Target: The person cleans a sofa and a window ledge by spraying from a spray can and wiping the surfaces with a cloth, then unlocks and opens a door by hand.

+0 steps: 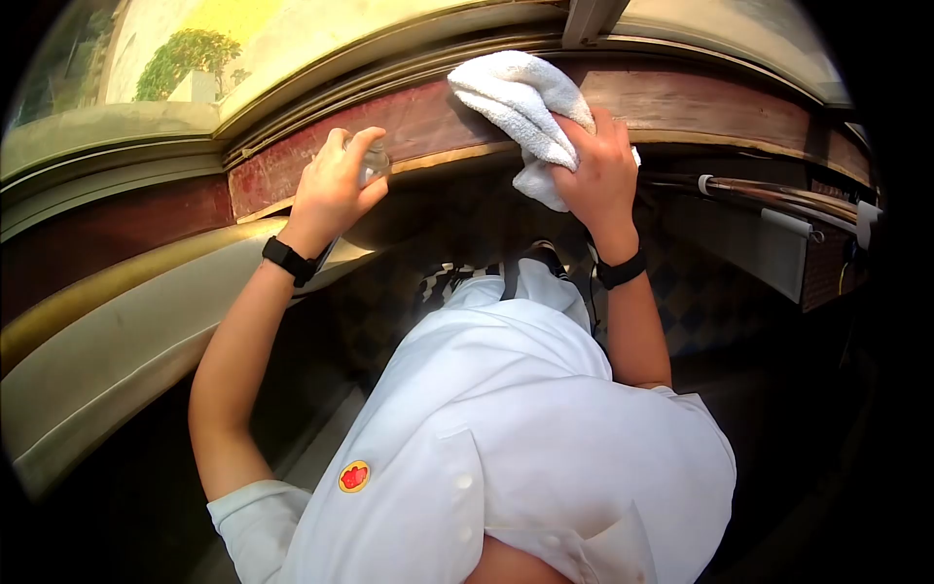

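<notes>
My left hand (336, 185) is closed around a small clear bottle (377, 162), held just above the reddish wooden windowsill (428, 117). The index finger bends over the top of the bottle, and my fingers and palm hide most of it. My right hand (600, 175) grips a folded white towel (511, 92). The towel's upper part is over the sill near the window track, and a loose end hangs down past the sill's front edge. A dark band sits on each wrist.
Window glass (292, 49) with a metal frame runs behind the sill. A pale curved seat back (126, 321) lies to the left. Metal rails (769, 195) and a grey panel (749, 253) are at the right, below the sill. The checkered floor (681, 302) is dark.
</notes>
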`<state>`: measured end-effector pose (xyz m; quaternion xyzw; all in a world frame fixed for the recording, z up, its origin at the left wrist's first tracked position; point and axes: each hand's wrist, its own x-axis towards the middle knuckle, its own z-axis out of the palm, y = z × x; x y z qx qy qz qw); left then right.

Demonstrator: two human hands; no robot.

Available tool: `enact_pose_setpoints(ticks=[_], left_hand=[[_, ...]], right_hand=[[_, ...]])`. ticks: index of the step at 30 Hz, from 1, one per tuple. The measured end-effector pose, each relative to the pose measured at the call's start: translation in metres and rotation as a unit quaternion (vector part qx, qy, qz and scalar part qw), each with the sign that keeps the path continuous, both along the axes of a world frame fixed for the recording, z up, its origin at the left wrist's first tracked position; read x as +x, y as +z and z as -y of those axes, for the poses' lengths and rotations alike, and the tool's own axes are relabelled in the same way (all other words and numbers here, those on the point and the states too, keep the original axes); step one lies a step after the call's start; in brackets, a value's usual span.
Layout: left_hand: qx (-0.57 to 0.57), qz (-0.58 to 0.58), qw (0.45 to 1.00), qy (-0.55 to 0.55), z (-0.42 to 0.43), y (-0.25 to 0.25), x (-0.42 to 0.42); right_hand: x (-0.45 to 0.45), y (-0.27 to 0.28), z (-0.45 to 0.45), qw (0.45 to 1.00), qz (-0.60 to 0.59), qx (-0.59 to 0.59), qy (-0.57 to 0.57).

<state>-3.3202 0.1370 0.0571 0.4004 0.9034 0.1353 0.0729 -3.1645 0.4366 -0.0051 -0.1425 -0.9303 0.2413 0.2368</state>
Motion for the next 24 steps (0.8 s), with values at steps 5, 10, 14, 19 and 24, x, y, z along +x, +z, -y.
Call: enact_pose_setpoints(ticks=[5, 10, 14, 19, 24], left_hand=[[-0.033, 0.022, 0.999, -0.015, 0.0, 0.0, -0.011], [-0.052, 0.034, 0.997, -0.037, -0.003, 0.0, -0.016], [-0.052, 0.043, 0.997, -0.046, -0.003, -0.001, -0.022], [-0.061, 0.04, 0.996, -0.057, 0.004, -0.006, -0.027], [-0.018, 0.055, 0.998, -0.016, 0.007, 0.0, -0.029]], right_hand=[[-0.006, -0.008, 0.004, 0.999, -0.017, 0.01, -0.038], [-0.011, -0.012, 0.007, 0.998, -0.022, 0.008, -0.065], [-0.015, -0.015, 0.006, 0.997, -0.023, 0.008, -0.075], [-0.015, -0.018, 0.005, 0.996, -0.016, 0.013, -0.081], [-0.012, -0.006, 0.009, 0.998, 0.006, 0.006, -0.069]])
